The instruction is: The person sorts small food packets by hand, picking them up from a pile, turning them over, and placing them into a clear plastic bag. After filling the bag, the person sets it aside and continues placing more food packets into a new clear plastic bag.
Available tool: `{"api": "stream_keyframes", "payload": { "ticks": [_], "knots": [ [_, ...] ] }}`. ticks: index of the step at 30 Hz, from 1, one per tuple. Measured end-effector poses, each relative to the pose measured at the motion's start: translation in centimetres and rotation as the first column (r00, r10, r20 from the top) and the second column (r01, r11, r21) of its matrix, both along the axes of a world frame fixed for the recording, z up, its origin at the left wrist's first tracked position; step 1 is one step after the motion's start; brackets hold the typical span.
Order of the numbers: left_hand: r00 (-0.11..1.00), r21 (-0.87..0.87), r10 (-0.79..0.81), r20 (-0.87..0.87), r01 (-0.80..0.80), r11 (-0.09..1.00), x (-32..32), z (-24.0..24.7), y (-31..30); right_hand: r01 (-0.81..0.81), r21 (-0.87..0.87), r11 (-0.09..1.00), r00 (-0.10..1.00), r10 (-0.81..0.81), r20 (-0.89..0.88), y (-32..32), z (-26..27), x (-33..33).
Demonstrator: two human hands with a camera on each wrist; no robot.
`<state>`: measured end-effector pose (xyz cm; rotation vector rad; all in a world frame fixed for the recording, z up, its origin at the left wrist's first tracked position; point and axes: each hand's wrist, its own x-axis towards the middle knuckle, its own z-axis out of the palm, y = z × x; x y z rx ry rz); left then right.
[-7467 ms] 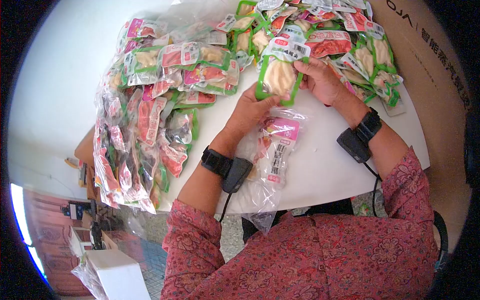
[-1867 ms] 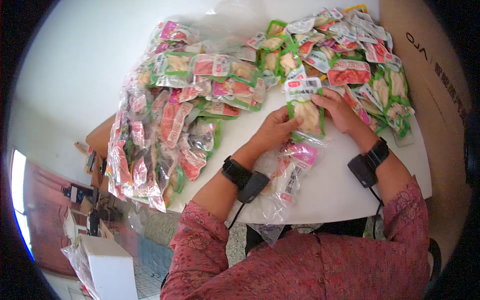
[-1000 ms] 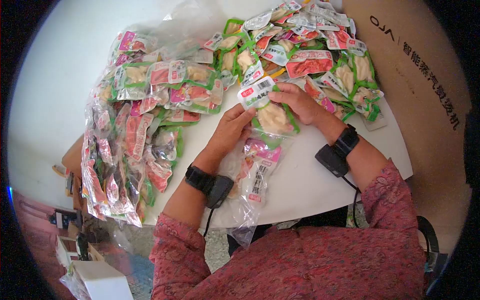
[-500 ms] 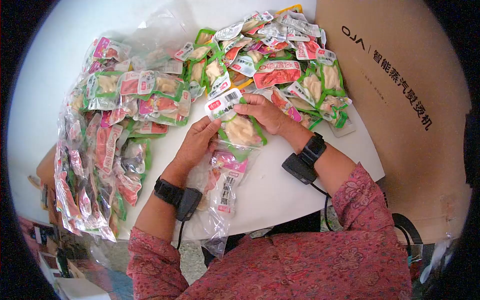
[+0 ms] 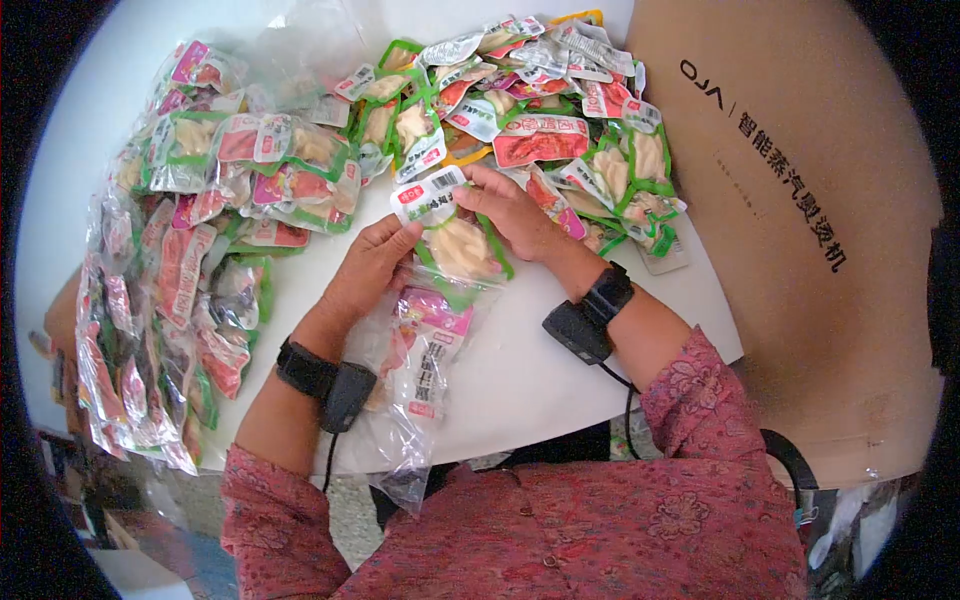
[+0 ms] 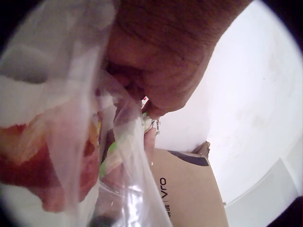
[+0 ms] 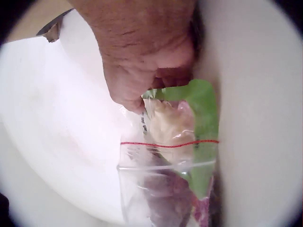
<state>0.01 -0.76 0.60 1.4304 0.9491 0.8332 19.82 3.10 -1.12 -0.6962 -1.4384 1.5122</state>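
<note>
— Noting both hands on the green-edged clear plastic packet of pale meat (image 5: 457, 248). The left hand (image 5: 372, 262) is pinching its white label corner; the right hand (image 5: 512, 208) is gripping the top edge from the other side. Both grips are clenched on the packet.

— How is it sitting compared with a few seconds back?

— It is coming down and toward the body. Seven seconds back it is hanging above the clear zip bag with the red seal line (image 5: 420, 350). Now its lower end is sliding into that bag's mouth. The bag is lying on the white round tabletop (image 5: 570, 370) at the near edge, its tail drooping over.

— So partly in?

— Judging so. The right wrist view is showing the green edge (image 7: 203, 118) passing below the red line of the bag (image 7: 165, 189). The label end is still sticking out.

— Anything else in there?

— A pink-labelled flat packet (image 5: 437, 325) is already lying inside. The heap of loose green and red packets (image 5: 560, 110) is sitting just beyond the hands, unchanged, with the brown cardboard box (image 5: 800, 250) beside it.
</note>
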Motion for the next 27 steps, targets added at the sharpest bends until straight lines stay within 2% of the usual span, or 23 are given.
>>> {"api": "stream_keyframes", "payload": {
  "ticks": [2, 3, 4, 5, 6, 7, 8, 10, 11, 12, 14, 15, 16, 19, 21, 23, 24, 25, 26, 27],
  "knots": [
    [1.0, -0.028, 0.021, 0.015, -0.021, 0.999, -0.1, -0.2, 0.1, 0.152, 0.14, 0.978, 0.978, -0.169, 0.124, 0.0, 0.1, -0.1],
    [1.0, -0.024, 0.0, 0.026, 0.0, 1.0, -0.2, -0.3, 0.2, 0.139, 0.143, 0.98, 0.976, -0.16, 0.145, -0.4, 0.8, -0.2],
    [0.999, -0.019, -0.02, 0.035, 0.021, 1.0, -0.2, -0.1, 0.2, 0.237, 0.403, 0.884, 0.9, -0.356, 0.252, -1.1, 2.1, -0.5],
    [1.0, -0.002, -0.021, 0.002, 0.021, 1.0, -0.3, 0.1, 0.0, 0.264, 0.645, 0.717, 0.783, -0.55, 0.29, -1.7, 3.4, -0.8],
    [1.0, -0.006, -0.012, 0.024, 0.012, 1.0, -0.4, 0.1, 0.0, 0.244, 0.647, 0.722, 0.782, -0.541, 0.31, -2.2, 4.7, -1.1],
    [0.999, -0.025, -0.014, 0.035, 0.015, 1.0, -0.4, -0.1, 0.2, 0.175, 0.889, 0.424, 0.698, -0.69, 0.192, -2.8, 6.1, -1.5],
    [0.999, -0.047, -0.018, 0.048, 0.02, 0.999, -0.4, -0.5, 0.4, 0.054, 0.996, 0.07, 0.634, -0.773, 0.02, -3.4, 7.6, -1.8],
    [0.995, -0.026, -0.05, 0.089, 0.052, 0.998, -0.7, -1.9, 1.4, 0.014, 1.0, 0.004, 0.746, -0.666, -0.008, -6.1, 11.2, -2.8],
    [0.997, 0.021, -0.041, 0.067, 0.04, 0.999, -0.7, -1.7, 1.3, -0.023, 0.984, 0.177, 0.865, -0.489, 0.108, -8.4, 12.6, -3.3],
    [0.998, 0.066, -0.035, 0.044, 0.033, 0.997, -0.7, -1.9, 1.4, -0.115, 0.869, 0.482, 0.966, -0.151, 0.212, -11.2, 13.5, -3.4],
    [0.97, -0.076, -0.029, 0.24, 0.049, 0.996, -0.3, -3.0, 1.6, -0.133, 0.838, 0.529, 0.954, -0.163, 0.253, -11.8, 13.3, -3.3],
    [1.0, 0.037, -0.03, 0.007, 0.03, 0.999, -0.6, -1.3, 0.9, -0.137, 0.823, 0.552, 0.946, -0.173, 0.273, -12.1, 13.1, -3.1],
    [0.999, 0.086, -0.02, -0.035, 0.023, 0.996, -0.6, -1.0, 0.8, -0.14, 0.808, 0.573, 0.938, -0.184, 0.293, -12.5, 13.0, -2.9],
    [1.0, 0.064, 0.001, -0.016, 0.0, 0.998, -0.2, -1.0, 0.8, -0.161, 0.805, 0.572, 0.921, -0.206, 0.331, -12.9, 12.9, -2.7],
    [0.995, 0.063, 0.037, -0.097, -0.031, 0.998, -0.5, -0.9, 0.7, -0.169, 0.809, 0.563, 0.918, -0.209, 0.337, -13.3, 13.0, -2.2],
    [0.975, 0.213, 0.027, -0.218, 0.021, 0.977, -1.1, -0.4, 0.7, -0.208, 0.853, 0.478, 0.911, -0.223, 0.347, -13.4, 13.5, -0.6],
    [0.983, 0.206, 0.012, -0.181, 0.026, 0.978, -1.0, -0.6, 0.9, -0.214, 0.865, 0.455, 0.904, -0.243, 0.352, -13.2, 13.8, -0.1],
    [0.978, 0.03, 0.009, -0.207, -0.003, 1.0, -0.7, -0.4, 0.9, -0.214, 0.866, 0.452, 0.893, -0.27, 0.361, -12.5, 13.7, -0.6],
    [0.978, 0.06, -0.013, -0.208, 0.026, 0.998, 0.2, -0.6, 1.1, -0.201, 0.878, 0.434, 0.884, -0.306, 0.353, -11.4, 14.2, -0.3],
    [0.99, 0.044, 0.016, -0.138, -0.01, 0.999, 0.4, -1.0, 1.0, -0.156, 0.893, 0.422, 0.884, -0.344, 0.317, -11.1, 14.6, 0.0]
  ]
}}
